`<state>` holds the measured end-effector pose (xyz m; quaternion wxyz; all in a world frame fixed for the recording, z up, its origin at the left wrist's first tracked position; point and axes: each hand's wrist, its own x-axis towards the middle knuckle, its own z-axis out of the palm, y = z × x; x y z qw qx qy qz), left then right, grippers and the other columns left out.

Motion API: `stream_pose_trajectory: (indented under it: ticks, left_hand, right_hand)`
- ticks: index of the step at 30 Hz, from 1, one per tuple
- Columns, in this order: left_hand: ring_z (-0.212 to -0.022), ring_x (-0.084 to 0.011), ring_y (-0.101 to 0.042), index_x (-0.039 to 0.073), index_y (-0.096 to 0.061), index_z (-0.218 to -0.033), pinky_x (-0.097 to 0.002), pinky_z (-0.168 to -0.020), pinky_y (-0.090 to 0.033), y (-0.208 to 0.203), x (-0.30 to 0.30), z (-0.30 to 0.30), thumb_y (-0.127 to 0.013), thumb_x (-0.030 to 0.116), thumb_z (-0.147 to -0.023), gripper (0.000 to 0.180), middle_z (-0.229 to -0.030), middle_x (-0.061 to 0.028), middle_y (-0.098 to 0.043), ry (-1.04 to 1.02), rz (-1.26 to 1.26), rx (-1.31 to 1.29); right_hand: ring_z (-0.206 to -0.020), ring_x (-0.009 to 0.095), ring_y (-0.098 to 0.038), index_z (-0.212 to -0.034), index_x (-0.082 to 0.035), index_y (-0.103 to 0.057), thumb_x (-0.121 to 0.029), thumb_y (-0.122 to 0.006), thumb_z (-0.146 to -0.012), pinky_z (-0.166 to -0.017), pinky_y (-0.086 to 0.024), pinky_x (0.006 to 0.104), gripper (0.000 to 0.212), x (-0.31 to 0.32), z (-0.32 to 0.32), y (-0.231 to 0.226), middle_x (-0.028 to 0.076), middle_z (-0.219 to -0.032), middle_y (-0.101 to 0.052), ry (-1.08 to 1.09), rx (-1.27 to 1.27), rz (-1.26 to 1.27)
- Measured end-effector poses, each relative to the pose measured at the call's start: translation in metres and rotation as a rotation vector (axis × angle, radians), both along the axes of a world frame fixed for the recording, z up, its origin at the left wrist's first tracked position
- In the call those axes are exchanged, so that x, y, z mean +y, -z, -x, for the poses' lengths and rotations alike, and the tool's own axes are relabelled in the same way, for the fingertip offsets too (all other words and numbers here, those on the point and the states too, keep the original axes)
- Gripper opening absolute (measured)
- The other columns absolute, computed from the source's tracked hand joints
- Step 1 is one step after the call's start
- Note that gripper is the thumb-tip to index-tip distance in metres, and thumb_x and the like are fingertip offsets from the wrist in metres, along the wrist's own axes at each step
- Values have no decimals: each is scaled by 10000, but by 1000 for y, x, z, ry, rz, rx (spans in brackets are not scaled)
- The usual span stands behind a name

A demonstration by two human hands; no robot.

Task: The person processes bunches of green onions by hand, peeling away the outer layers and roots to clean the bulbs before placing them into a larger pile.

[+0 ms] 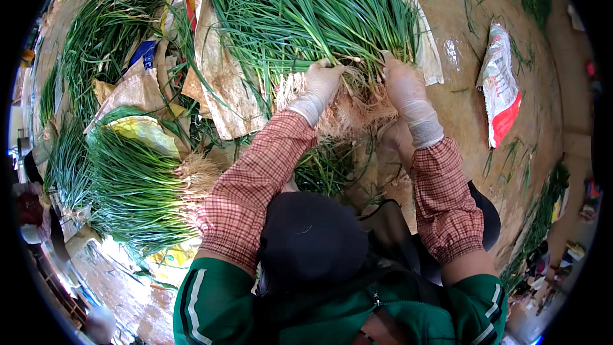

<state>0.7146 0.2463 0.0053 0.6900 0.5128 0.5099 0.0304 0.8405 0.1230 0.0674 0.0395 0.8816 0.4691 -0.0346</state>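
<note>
A large heap of scallions (pixel 306 13) lies ahead of me, green leaves pointing away and pale stringy roots (pixel 348 112) toward me. My left hand (pixel 324 83), in a thin whitish glove, has its fingers closed around scallion stems at the near side of the heap. At the heap's right end my right hand (pixel 403 83), gloved the same way, is closed on more stems just above the roots. Roots hang between the two hands. Red checked sleeve covers (pixel 255 179) are on both forearms. The fingertips are partly hidden among the stems.
To the left, another bundle of scallions (pixel 137 182) rests with its roots turned right. Loose green leaves (pixel 105 38) pile up at the far left beside crumpled sacks (pixel 220 83). A white and red bag (pixel 500 86) lies on the brown floor (pixel 460 108) at right.
</note>
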Motion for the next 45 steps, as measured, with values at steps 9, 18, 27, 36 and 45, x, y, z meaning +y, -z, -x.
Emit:
stream_pose_trajectory:
  ticks: [9,18,27,36,45]
  left_hand:
    - [-793,-137,-619,64,-587,-1034,-285,-700,-559,12,0,32,-569,129,-889,160,-950,-27,-636,-52,272,-393]
    - [-746,-138,-587,-20,-556,-1101,-245,-613,-544,29,2,85,-570,213,-918,297,-889,-79,-624,-414,687,-854]
    - [-718,-169,-561,-13,-537,-1180,-298,-658,-484,41,-6,127,-461,255,-972,348,-814,-50,-595,-171,735,-918]
    - [-1015,-328,-587,22,-463,-1257,-490,-877,-510,48,-23,123,-443,216,-968,348,-1173,-194,-557,-490,1244,-862]
    - [-1038,-253,-580,60,-470,-1278,-371,-941,-469,5,-40,77,-532,72,-901,383,-1123,-125,-593,-438,883,-1046]
  right_hand:
    - [-664,110,-480,-1106,-8,-586,-228,-483,-942,-609,-421,274,293,32,46,7,45,-807,-569,289,942,-517]
    - [-704,158,-553,-1184,-9,-501,-266,-463,-954,-646,-470,337,347,8,56,52,100,-844,-592,438,1325,-619]
    - [-808,286,-616,-1108,-89,-579,-313,-563,-895,-727,-501,415,310,-63,64,70,148,-951,-631,179,511,-258]
    - [-857,214,-585,-1067,-108,-643,-352,-574,-867,-746,-467,370,323,-26,115,47,87,-946,-613,-383,614,-258]
    - [-1140,265,-500,-1292,37,-444,-261,-333,-1012,-996,-376,339,424,13,150,41,161,-1235,-502,212,977,-1170]
